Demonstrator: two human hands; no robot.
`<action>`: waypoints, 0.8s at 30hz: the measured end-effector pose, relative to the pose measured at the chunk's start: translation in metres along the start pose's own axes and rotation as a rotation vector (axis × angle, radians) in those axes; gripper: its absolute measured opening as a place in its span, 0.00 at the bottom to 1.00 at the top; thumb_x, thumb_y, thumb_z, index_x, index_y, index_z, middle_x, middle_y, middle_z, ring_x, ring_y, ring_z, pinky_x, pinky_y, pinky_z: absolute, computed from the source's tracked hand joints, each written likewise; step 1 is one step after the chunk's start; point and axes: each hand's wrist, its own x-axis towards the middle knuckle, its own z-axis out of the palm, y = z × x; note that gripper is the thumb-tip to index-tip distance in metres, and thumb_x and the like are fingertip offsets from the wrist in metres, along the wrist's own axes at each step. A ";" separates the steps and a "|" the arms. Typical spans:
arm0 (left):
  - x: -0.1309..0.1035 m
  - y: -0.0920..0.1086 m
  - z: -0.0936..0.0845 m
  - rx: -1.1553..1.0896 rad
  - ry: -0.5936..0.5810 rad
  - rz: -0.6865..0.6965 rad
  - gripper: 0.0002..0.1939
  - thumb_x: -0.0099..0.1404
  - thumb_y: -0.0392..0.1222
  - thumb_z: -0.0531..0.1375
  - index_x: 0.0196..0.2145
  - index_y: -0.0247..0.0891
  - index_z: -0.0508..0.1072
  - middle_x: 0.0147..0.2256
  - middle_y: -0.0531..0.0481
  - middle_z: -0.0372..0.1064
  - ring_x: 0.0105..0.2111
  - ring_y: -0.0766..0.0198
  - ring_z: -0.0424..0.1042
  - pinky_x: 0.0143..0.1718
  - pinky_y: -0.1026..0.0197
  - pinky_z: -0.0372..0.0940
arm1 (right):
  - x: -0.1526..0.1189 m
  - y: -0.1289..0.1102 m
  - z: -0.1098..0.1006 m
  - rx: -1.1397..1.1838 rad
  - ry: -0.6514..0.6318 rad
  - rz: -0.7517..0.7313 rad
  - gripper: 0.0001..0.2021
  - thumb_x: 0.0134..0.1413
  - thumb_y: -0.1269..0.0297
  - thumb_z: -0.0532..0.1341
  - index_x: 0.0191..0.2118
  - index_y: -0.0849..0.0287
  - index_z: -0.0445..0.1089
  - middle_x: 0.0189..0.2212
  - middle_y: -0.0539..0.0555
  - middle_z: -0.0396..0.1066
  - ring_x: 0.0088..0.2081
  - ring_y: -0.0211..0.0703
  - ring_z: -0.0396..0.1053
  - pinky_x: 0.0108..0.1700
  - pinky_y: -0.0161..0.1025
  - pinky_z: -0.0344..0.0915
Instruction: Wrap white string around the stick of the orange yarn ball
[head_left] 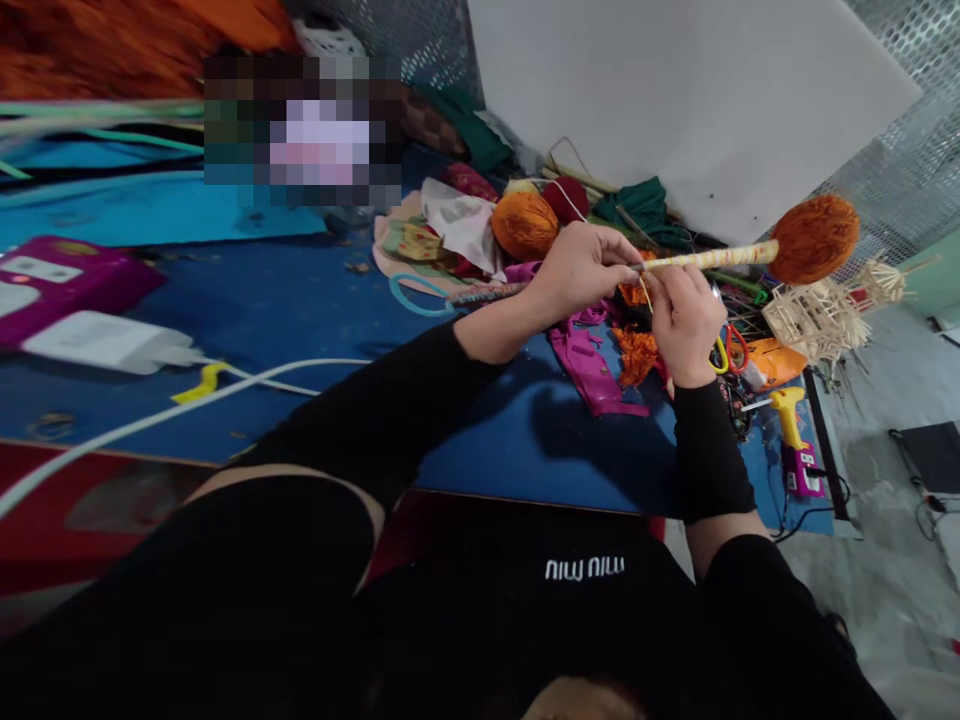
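A stick wrapped in yellowish patterned strip [712, 257] slants up to the right, with an orange ball [816, 238] at its far end. My left hand [579, 262] is closed, thumb and fingers pinching the stick's near end. Just below the shaft, my right hand [686, 318] has its fingers bent together beside a thin pale cord [646, 293]. That cord hangs between both hands; its exact hold inside the fingers is hidden. Under the hands lie orange crinkled cloth [636, 355] and magenta cloth pieces [589, 365].
A second orange ball [525, 225] rests amid fabric scraps behind my left hand. To the right are a yellow glue gun [787, 415] and a lattice of small sticks [821, 315]. A white cable [172, 415] crosses the blue table [300, 290] beside a purple box [67, 285].
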 end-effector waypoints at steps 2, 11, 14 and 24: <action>-0.002 -0.001 0.003 0.042 -0.010 0.039 0.08 0.60 0.33 0.67 0.37 0.36 0.86 0.37 0.47 0.85 0.38 0.58 0.83 0.43 0.59 0.75 | 0.002 0.007 -0.004 -0.047 0.006 -0.011 0.17 0.79 0.56 0.53 0.42 0.55 0.77 0.36 0.54 0.73 0.37 0.42 0.71 0.40 0.40 0.66; -0.014 0.006 0.004 0.490 -0.040 0.163 0.11 0.67 0.42 0.65 0.42 0.45 0.88 0.40 0.49 0.86 0.42 0.53 0.83 0.48 0.53 0.73 | 0.009 0.024 -0.006 0.003 -0.071 0.021 0.16 0.78 0.52 0.56 0.44 0.52 0.79 0.38 0.51 0.72 0.38 0.40 0.71 0.42 0.39 0.69; -0.019 0.014 0.003 0.619 -0.085 0.184 0.12 0.68 0.40 0.64 0.45 0.46 0.87 0.42 0.50 0.86 0.46 0.51 0.83 0.48 0.54 0.73 | 0.013 0.025 -0.011 0.013 -0.125 0.056 0.13 0.76 0.55 0.59 0.43 0.52 0.79 0.38 0.51 0.73 0.38 0.41 0.72 0.43 0.40 0.68; -0.025 0.015 0.005 0.777 -0.163 0.322 0.17 0.68 0.37 0.62 0.52 0.43 0.83 0.38 0.50 0.85 0.41 0.51 0.84 0.42 0.57 0.70 | 0.017 0.030 -0.016 0.071 -0.245 0.138 0.13 0.72 0.62 0.61 0.35 0.55 0.79 0.32 0.49 0.73 0.36 0.40 0.71 0.41 0.39 0.63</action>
